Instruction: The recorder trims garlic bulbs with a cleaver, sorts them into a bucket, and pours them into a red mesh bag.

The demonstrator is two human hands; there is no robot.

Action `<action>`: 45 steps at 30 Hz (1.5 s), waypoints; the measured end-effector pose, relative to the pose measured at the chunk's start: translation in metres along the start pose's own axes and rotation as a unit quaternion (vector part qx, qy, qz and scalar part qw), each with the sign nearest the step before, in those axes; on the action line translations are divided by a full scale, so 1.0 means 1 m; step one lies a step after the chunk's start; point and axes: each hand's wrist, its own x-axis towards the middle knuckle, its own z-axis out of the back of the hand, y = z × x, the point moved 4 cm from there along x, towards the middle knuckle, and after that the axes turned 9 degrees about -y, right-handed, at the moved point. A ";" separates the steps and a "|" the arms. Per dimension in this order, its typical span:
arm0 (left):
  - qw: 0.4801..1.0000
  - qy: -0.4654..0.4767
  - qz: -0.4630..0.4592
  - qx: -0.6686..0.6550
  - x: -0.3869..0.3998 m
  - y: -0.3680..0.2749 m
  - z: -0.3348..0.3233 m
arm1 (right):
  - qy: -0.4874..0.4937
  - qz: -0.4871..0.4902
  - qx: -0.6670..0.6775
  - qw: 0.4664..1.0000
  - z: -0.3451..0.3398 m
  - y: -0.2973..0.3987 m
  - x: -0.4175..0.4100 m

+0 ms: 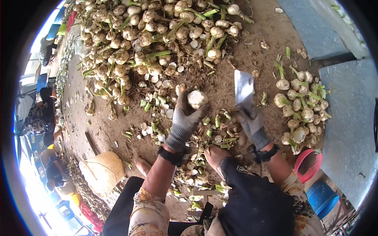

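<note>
In my gloved left hand (187, 115) is a garlic bulb (197, 99), its pale cut face turned upward. My right hand (249, 116), also in a grey knitted glove and blurred, grips a broad-bladed knife (244, 87). The blade points away from me, apart from the bulb. Ahead of both hands spreads a large heap of dirty garlic bulbs (147, 38), many with green stalks attached. Between and below my hands, cut stalk pieces (217, 121) and white slices (169, 113) litter the brown ground.
A smaller pile of garlic bulbs (305, 110) lies at right beside blue-grey panels (348, 124). Near it are a pink basket (308, 174) and a blue bucket (322, 197). A cream bucket (102, 171) lies at lower left. Other people (42, 115) are at the far left.
</note>
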 end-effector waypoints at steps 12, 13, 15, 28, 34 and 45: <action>0.602 0.107 -0.252 0.750 0.192 0.010 -0.068 | -0.096 -0.129 0.032 0.986 0.076 -0.066 -0.038; 0.620 0.079 -0.240 0.743 0.225 0.026 -0.049 | -0.098 -0.128 0.045 0.986 0.072 -0.078 -0.038; 0.604 0.106 -0.247 0.750 0.239 0.036 -0.062 | -0.093 -0.088 -0.076 0.989 0.091 -0.111 -0.033; 0.556 0.192 -0.393 0.707 0.169 0.004 -0.095 | -0.095 0.005 -0.054 0.994 0.045 -0.023 0.005; 0.534 0.210 -0.455 0.681 0.184 0.026 -0.090 | -0.104 -0.091 0.055 0.989 0.045 -0.025 -0.044; 0.985 0.144 0.066 0.065 0.021 0.013 0.022 | -0.029 0.445 -0.438 0.781 -0.059 0.069 -0.008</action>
